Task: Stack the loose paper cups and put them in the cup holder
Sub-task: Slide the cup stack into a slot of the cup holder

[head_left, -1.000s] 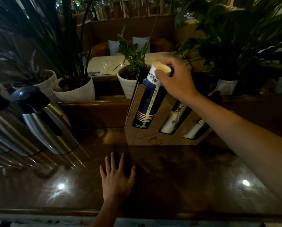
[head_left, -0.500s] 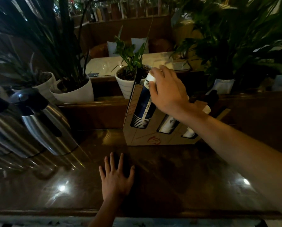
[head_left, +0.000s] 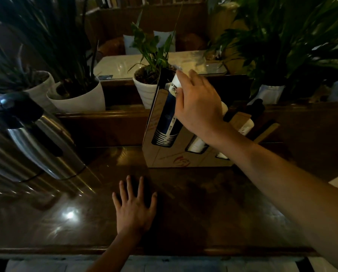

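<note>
1. The right hand point(head_left: 199, 107) covers the top of the blue cup stack point(head_left: 167, 122), its grip curled around the white rim, likely to press the stack down.
2. The stack sits in the left slot of the cardboard cup holder point(head_left: 158, 154), far on the table point(head_left: 203, 213).
3. The left hand point(head_left: 135, 210) lies flat, fingers spread, holding nothing, seemingly for support.

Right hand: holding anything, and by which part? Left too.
The right hand rests on the white top end of the blue cup stack in the cup holder; a closed grip cannot be confirmed. The left hand lies flat, holding nothing.
</note>
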A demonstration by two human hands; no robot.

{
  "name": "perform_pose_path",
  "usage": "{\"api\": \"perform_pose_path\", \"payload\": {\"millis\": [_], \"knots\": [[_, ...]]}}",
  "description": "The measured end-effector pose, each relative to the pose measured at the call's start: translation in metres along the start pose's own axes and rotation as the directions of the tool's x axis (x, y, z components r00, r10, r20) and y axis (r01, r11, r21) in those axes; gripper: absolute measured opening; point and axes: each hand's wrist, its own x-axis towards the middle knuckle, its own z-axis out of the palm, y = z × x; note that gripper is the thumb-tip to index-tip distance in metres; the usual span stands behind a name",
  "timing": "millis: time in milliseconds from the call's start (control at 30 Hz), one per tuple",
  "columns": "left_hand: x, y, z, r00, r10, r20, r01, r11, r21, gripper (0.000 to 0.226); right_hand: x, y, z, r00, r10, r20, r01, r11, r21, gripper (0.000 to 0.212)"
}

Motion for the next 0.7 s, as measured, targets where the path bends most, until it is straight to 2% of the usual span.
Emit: {"api": "perform_pose_path", "payload": {"millis": [300,567,633,700], "knots": [[0.002,-0.001,0.002,1.0,0.012,0.006,-0.012,1.0,-0.007,0.086,0.002,0.008,-0.004,0.997,-0.039,0.066,0.044,0.996,-0.074,0.049],[0.001,-0.001,0.001,1.0,-0.005,0.007,0.005,1.0,-0.019,0.088,0.005,0.004,-0.019,0.983,0.027,0.184,-0.007,0.994,-0.11,0.051],[0.0,0.0,-0.002,1.0,-0.014,0.015,0.015,0.999,-0.043,0.087,0.009,0.002,-0.03,0.971,0.011,0.238,0.0,0.999,-0.046,0.051],[-0.002,0.0,-0.004,0.999,-0.023,0.025,0.024,0.999,-0.037,0.087,0.02,0.003,-0.047,0.954,0.011,0.3,-0.048,0.992,0.116,0.051]]}}
